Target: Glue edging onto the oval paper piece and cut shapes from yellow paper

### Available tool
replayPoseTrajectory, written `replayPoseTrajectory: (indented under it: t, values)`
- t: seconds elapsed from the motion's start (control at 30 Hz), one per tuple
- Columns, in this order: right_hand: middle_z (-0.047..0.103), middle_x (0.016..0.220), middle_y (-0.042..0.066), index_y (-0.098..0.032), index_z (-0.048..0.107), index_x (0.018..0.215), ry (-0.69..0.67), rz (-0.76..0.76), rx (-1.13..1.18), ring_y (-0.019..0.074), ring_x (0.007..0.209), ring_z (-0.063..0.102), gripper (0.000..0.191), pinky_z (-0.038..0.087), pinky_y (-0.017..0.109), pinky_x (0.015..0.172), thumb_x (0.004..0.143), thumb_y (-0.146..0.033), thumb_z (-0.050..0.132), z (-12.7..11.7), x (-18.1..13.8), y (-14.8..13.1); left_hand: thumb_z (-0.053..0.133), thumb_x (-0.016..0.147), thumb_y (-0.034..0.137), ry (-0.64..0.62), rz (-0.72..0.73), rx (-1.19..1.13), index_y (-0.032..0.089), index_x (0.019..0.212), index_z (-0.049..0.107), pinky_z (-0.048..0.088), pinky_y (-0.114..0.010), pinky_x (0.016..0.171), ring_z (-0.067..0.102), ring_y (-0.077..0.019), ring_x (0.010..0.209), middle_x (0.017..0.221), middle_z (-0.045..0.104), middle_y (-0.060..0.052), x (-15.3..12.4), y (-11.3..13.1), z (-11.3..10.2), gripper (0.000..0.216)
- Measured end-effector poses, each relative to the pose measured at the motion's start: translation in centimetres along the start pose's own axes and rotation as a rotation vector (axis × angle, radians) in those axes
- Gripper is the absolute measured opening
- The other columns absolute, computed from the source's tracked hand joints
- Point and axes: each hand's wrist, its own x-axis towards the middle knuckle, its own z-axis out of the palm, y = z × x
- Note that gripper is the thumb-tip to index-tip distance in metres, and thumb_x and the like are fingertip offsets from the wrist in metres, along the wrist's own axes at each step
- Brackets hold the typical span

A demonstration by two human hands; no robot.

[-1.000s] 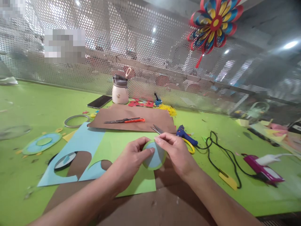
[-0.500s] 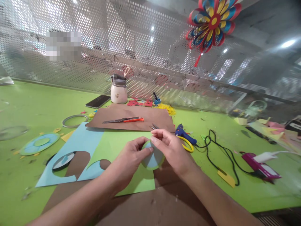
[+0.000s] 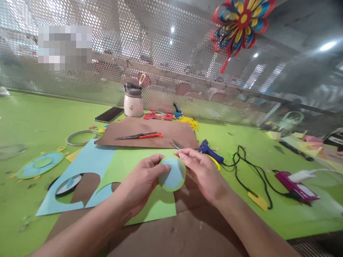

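A round paper disc [image 3: 173,176], light blue with a green rim, is upright in front of me. My left hand [image 3: 150,173] pinches its left side, thumb on the blue face and fingers behind. At the disc's upper right edge is my right hand [image 3: 199,169], its thumb and fingers closed together, the fingers partly hidden by the disc. Beyond the right hand lie scissors [image 3: 214,160] with a yellow handle, partly covered by that hand. Under the hands lie green paper [image 3: 158,207] and light blue paper [image 3: 99,157] with round cut-outs.
Brown card [image 3: 150,125] bears an orange-handled cutter [image 3: 150,135]. A blue glue gun [image 3: 210,151] lies right, its black cord running to a magenta power strip [image 3: 297,185]. Left are a flower-like paper ring [image 3: 24,169] and a tape ring [image 3: 80,138]. A jug [image 3: 133,103] and phone [image 3: 109,114] stand behind.
The right thumb has moved off the disc's face to its upper right edge, and more of the blue face shows. The left hand keeps its pinch. The view has shifted slightly.
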Motion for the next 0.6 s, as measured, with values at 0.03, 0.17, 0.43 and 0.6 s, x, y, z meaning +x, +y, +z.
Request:
replayPoseTrajectory:
  t: [0.03,0.17,0.43,0.6]
  values:
    - [0.064,0.085,0.0,-0.023,0.068,0.096,0.004,-0.012,-0.027,0.014,0.079,0.056,0.016,0.043,0.026,0.071,0.085,-0.033,0.064,0.03,-0.01,-0.02,0.067,0.076,0.024,-0.001,-0.003,0.002,0.016,0.082,0.063,0.041,-0.025,0.064,0.054,-0.013,0.066,0.072,0.064,0.0,-0.03,-0.01,-0.01,0.011]
    - [0.063,0.088,0.0,-0.022,0.067,0.096,0.033,-0.031,-0.087,0.0138,0.079,0.056,0.016,0.043,0.025,0.071,0.083,-0.031,0.066,0.13,0.17,0.07,0.068,0.076,0.024,-0.005,-0.01,-0.016,0.018,0.081,0.062,0.041,-0.024,0.063,0.054,-0.0125,0.065,0.072,0.065,0.0,-0.11,-0.07,-0.04,0.01]
    - [0.065,0.085,0.001,-0.022,0.07,0.094,-0.008,0.065,0.105,0.0135,0.075,0.057,0.02,0.045,0.024,0.067,0.085,-0.039,0.063,-0.18,0.26,-0.17,0.067,0.073,0.016,-0.005,0.005,-0.106,0.016,0.085,0.067,0.046,-0.027,0.071,0.06,-0.0153,0.071,0.084,0.07,-0.004,0.04,0.2,-0.09,0.012]
    - [0.068,0.085,0.002,-0.022,0.07,0.094,-0.031,0.046,0.136,0.0147,0.077,0.06,0.019,0.046,0.026,0.071,0.088,-0.036,0.06,-0.04,0.04,-0.17,0.067,0.073,0.013,0.008,0.018,-0.132,0.016,0.085,0.067,0.048,-0.026,0.071,0.062,-0.016,0.074,0.085,0.071,-0.004,0.06,0.25,-0.27,0.012]
